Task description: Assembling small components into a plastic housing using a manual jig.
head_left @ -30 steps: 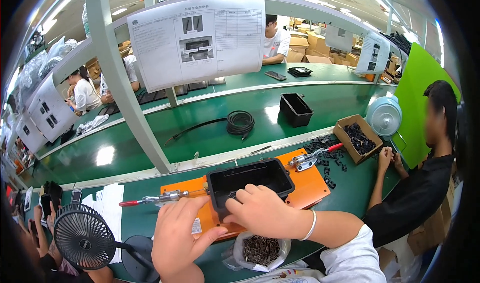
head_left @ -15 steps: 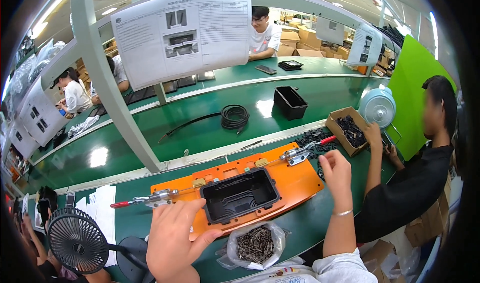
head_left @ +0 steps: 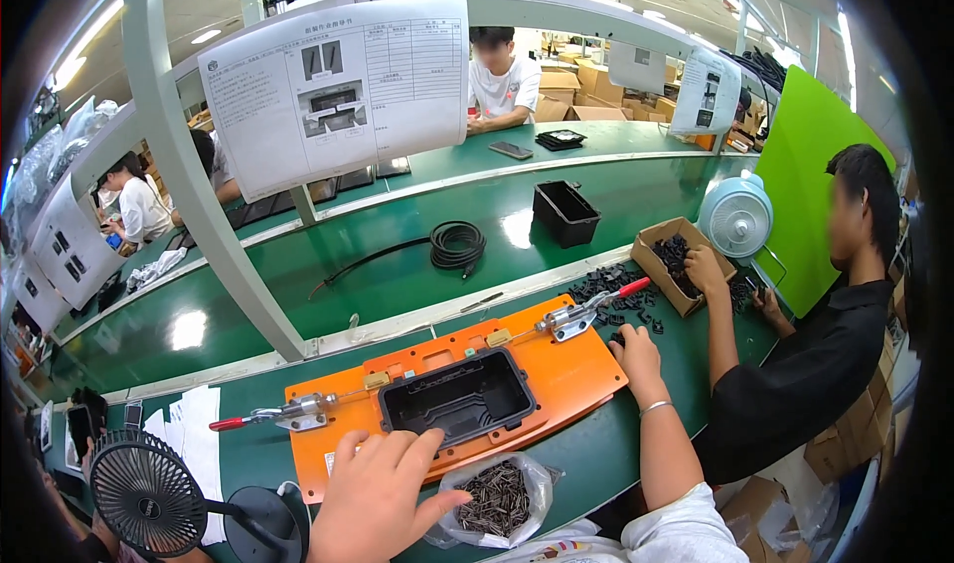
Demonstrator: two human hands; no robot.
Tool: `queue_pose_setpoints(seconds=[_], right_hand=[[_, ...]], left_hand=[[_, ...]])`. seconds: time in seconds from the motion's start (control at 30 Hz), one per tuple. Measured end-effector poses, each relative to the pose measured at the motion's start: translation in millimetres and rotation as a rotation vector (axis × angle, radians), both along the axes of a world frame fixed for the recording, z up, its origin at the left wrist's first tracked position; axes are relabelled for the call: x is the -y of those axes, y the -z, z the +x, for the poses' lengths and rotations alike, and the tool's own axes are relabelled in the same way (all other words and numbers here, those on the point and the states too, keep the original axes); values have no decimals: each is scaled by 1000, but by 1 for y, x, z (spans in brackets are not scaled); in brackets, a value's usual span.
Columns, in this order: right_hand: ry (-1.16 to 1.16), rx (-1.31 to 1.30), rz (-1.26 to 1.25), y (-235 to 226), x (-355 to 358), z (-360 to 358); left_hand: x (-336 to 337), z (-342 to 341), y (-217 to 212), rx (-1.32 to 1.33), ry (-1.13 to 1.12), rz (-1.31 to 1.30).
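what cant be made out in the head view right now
All in the head view:
- Whether the right hand grips the dark bit at its fingertips: too small, partly covered by fingers.
- Part of the orange fixture's near edge: behind the left hand.
- Left forearm: cut off by the lower edge.
- Exact shape of the metal bits: too small, heaped.
- Some of the carton's contents: behind a co-worker's hand.

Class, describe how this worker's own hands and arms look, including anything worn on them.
The left hand and right hand are bare, without gloves. A thin, silvery band circles the right wrist. The right arm's pale grey-white sleeve leaves the forearm uncovered. No left sleeve shows.
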State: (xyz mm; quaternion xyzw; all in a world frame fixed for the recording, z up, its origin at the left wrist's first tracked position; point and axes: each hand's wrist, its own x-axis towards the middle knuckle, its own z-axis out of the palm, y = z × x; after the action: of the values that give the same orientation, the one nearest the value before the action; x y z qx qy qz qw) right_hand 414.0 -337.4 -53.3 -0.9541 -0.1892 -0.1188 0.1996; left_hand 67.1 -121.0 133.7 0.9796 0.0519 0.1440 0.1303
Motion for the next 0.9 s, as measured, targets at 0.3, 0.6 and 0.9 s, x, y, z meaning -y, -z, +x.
queue_pose_setpoints(seconds=[0.3, 0.6, 0.9], right_hand=[[-5, 149, 296, 3, -2, 18], [-573, -432, 1184, -152, -11, -92], [-1228, -720, 864, -172, -94, -193]], left_hand=[[13, 7, 8, -6, 111, 56], [23, 21, 18, 250, 95, -246], [8, 16, 19, 554, 95, -798]])
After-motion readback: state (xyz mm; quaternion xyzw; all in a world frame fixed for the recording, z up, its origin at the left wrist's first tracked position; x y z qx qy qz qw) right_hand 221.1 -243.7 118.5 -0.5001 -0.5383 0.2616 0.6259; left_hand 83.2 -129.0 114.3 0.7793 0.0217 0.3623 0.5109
